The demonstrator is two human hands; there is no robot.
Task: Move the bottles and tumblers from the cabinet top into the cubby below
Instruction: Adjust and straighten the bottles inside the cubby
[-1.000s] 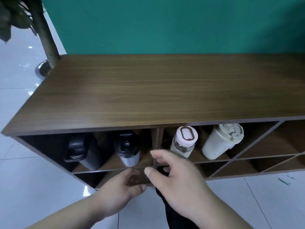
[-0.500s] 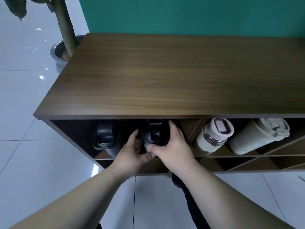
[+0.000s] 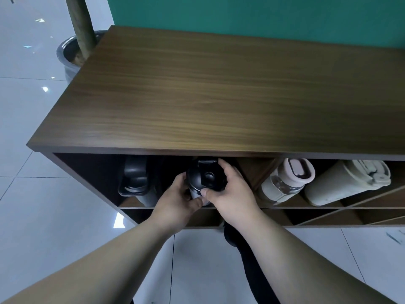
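Observation:
A silver tumbler with a black lid (image 3: 206, 181) stands in the left cubby, just under the cabinet top (image 3: 219, 95). My left hand (image 3: 177, 202) grips its left side and my right hand (image 3: 232, 194) wraps its right side and lid. A black bottle (image 3: 135, 181) lies to its left in the same cubby. Right of the wooden divider sit a pink-lidded clear bottle (image 3: 287, 181) and a cream tumbler (image 3: 346, 183), both tilted. Nothing stands on the cabinet top.
A potted plant trunk (image 3: 82, 27) in a grey pot (image 3: 65, 53) stands by the cabinet's left end. A green wall (image 3: 263, 16) runs behind. Lower cubbies (image 3: 317, 216) sit under the shelf. White floor tiles lie on the left and in front.
Both hands rose from the lower shelf edge to the black-lidded tumbler and closed on it. The view has shifted left and closer to the cabinet.

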